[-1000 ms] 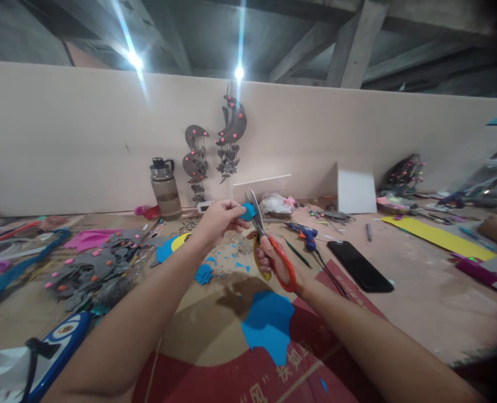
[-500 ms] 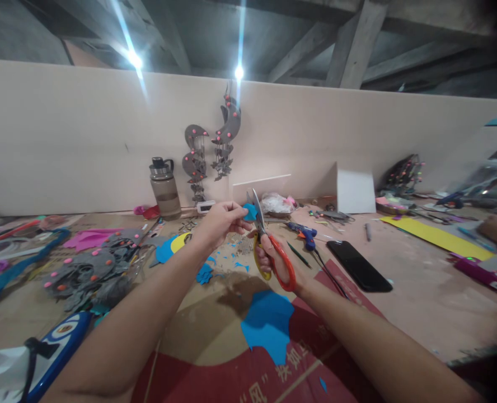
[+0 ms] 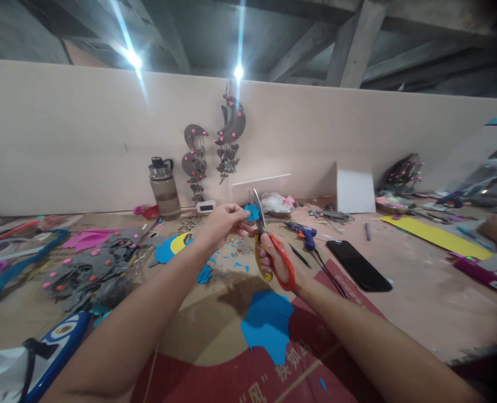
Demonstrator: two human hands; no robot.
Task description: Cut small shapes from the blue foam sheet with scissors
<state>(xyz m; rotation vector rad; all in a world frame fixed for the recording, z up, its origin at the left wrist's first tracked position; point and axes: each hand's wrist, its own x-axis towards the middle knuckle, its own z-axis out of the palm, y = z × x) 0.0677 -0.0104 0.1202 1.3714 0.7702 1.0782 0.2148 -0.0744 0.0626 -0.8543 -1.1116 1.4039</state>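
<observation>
Tabletop (image 3: 416, 296), landmark: the scissors (image 3: 261, 221). Left to right:
- Grey pieces (image 3: 91, 271) with pink and orange dots, heaped well to the left of the scissors.
- Bottle (image 3: 167, 196), upright, behind and left of the scissors.
- Left hand (image 3: 223, 224), just left of the scissors; fingers pinched closed on a small blue piece (image 3: 252, 212).
- The small blue piece, at the scissors' blades, which stand slightly parted, tips upward.
- Blue sheet (image 3: 267, 322), irregular in outline, lying nearer the wearer than the scissors, partly over red-printed cardboard (image 3: 215, 380).
- Right hand (image 3: 269, 254), below the blades; fingers curled closed around the scissors' red and yellow handles.
- Glue gun (image 3: 306, 235), blue and orange, right of the scissors.
- Phone (image 3: 359, 266), black, lying farther right.
- Yellow strip (image 3: 437, 238), flat, well right of the scissors.
</observation>
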